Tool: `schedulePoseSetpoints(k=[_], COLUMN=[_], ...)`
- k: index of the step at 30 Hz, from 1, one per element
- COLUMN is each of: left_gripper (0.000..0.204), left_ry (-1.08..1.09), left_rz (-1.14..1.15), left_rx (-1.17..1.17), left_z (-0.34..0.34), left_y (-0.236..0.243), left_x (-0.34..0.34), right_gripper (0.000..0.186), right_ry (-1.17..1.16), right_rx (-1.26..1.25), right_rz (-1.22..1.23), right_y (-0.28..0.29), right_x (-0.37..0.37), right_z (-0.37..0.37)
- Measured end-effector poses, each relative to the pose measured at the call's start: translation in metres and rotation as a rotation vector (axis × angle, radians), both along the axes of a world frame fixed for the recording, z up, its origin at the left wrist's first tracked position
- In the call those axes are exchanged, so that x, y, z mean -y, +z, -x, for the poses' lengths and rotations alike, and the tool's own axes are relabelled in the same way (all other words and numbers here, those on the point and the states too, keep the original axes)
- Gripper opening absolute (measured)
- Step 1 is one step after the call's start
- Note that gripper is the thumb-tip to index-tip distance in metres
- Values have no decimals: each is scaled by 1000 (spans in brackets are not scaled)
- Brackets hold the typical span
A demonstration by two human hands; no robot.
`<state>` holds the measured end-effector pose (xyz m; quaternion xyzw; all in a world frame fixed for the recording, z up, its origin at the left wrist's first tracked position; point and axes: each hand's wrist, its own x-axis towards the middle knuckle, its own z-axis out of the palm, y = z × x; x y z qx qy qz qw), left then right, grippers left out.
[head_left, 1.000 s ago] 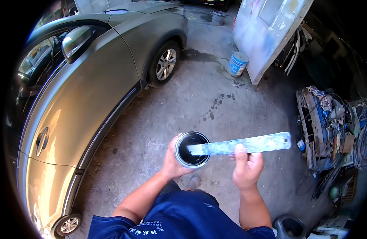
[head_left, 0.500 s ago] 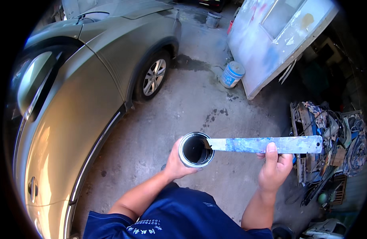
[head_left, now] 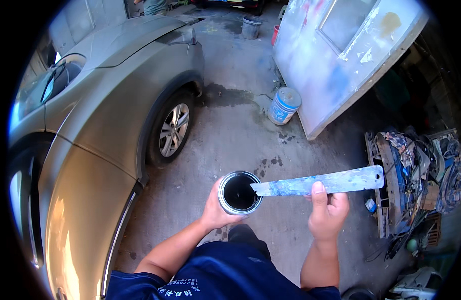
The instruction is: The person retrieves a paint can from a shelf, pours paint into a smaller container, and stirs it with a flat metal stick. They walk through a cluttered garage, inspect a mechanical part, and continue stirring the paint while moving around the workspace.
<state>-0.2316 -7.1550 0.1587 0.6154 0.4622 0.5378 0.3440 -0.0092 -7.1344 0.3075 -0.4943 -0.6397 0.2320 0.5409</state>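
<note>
My left hand (head_left: 215,210) is wrapped round an open round can (head_left: 223,201), holding it upright in front of my body. Dark, nearly black liquid (head_left: 238,194) shows inside it. In my right hand (head_left: 328,212) is a long flat paint stirring stick (head_left: 296,187), gripped with the thumb on top. Blue and white paint stains cover the stick, and a hole pierces its far right end. Its left tip reaches over the can's right rim above the mouth; whether it touches the rim I cannot tell.
A gold-brown car (head_left: 95,185) stands close on my left. Ahead is a blue and white bucket (head_left: 284,106) beside a leaning paint-stained panel (head_left: 330,75). Farther off are a grey bucket (head_left: 251,28) and part of another person (head_left: 154,6). Piled scrap (head_left: 415,175) lies on the right.
The car's front wheel now sits lower and farther left in view, and a person has come into sight at the top. The stick's tip has shifted slightly further over the can's mouth.
</note>
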Motion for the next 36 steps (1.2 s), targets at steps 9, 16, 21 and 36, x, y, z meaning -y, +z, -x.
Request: schedulePoseSetpoints(k=[9, 16, 21, 36], left_gripper=[101, 110, 90, 107], left_ry=[-2, -96, -188, 5], left_rz=[32, 79, 224, -3], left_rx=[-44, -155, 16, -5], left_z=[-15, 0, 25, 149], left_y=[31, 2, 24, 11], left_x=[-174, -321, -418, -749], right_gripper=[11, 15, 23, 23], right_ry=[270, 314, 439, 31], right_rx=[209, 219, 234, -123], right_rz=[-105, 34, 57, 1023], right_y=[17, -3, -30, -309], right_x=[-209, -362, -481, -702], right_z=[0, 38, 79, 0])
